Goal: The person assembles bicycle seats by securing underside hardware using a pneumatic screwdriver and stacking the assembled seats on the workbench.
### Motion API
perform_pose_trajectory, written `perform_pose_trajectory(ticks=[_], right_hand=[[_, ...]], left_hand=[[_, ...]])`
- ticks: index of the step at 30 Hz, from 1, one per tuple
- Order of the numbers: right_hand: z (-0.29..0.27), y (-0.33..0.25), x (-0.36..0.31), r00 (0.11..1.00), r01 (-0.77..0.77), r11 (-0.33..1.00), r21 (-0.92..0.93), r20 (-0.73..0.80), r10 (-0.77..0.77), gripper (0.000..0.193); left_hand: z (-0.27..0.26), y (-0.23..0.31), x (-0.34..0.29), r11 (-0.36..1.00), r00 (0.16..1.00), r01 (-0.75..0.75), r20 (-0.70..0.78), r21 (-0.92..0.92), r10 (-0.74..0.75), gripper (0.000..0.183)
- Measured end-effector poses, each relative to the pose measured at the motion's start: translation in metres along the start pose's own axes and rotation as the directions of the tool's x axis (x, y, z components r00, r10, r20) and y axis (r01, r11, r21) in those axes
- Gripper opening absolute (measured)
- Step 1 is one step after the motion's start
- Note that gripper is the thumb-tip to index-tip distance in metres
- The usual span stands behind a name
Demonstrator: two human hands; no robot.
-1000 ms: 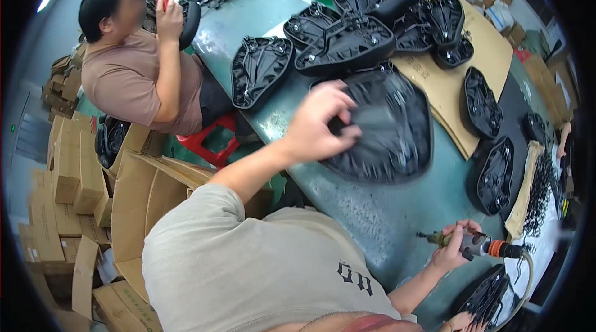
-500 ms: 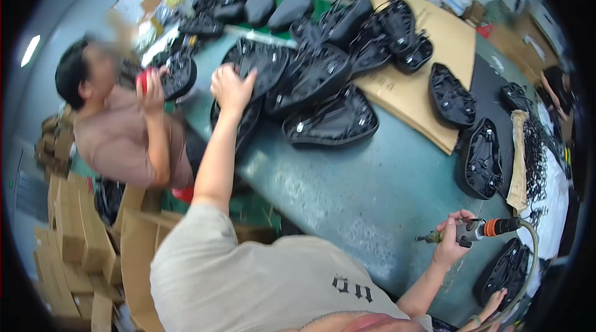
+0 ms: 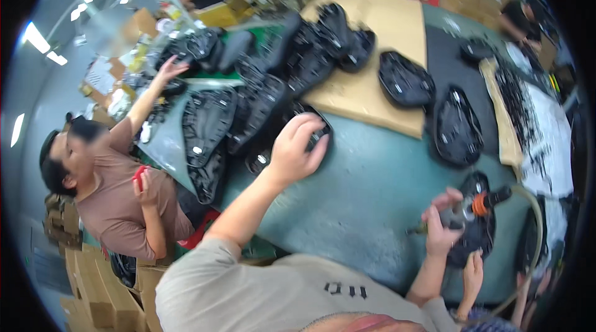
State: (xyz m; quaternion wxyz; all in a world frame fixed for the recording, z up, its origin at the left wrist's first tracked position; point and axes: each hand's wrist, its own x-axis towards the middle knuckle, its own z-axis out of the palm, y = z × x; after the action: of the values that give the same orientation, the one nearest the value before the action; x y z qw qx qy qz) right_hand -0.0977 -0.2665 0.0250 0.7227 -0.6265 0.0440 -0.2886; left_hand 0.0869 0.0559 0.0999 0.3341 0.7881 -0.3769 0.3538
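My left hand (image 3: pixel 298 151) is curled over the rim of a black seat shell (image 3: pixel 257 161) on the table, its fingers closed on the raised edge. The hand covers much of that shell. My right hand (image 3: pixel 439 228) holds a pneumatic screwdriver (image 3: pixel 462 213) with an orange ring, its tip pointing left and a hose (image 3: pixel 535 233) trailing from its back end. Motion blurs the right fingers a little. Beneath the tool lies another black seat shell (image 3: pixel 478 242), which a co-worker's hand (image 3: pixel 474 273) touches at its near edge.
More black seat shells (image 3: pixel 208 124) are heaped left of centre on the green table (image 3: pixel 366 208). Single shells (image 3: pixel 458 127) lie to the right, one across a cardboard sheet (image 3: pixel 354 99). At left a person in brown holds something red (image 3: pixel 140 177). Cartons (image 3: pixel 93 288) stand lower left.
My view has turned. My left hand has gone from the left-hand shells to a nearer shell on the right. A shell now lies under the screwdriver. The person in brown reaches toward the back pile.
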Motion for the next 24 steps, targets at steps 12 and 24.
perform_pose_trajectory(ticks=[12,24], right_hand=[[0.015,-0.002,-0.021,0.973,0.227,0.97,-0.091,0.057,-0.222,0.054],[0.013,-0.049,-0.047,0.991,0.092,0.995,-0.043,-0.09,-0.095,0.04]], left_hand=[[0.344,0.022,0.073,0.662,0.461,0.75,0.717,0.0,-0.523,0.071],[0.147,0.019,-0.029,0.814,0.496,0.579,0.769,0.053,-0.403,0.05]])
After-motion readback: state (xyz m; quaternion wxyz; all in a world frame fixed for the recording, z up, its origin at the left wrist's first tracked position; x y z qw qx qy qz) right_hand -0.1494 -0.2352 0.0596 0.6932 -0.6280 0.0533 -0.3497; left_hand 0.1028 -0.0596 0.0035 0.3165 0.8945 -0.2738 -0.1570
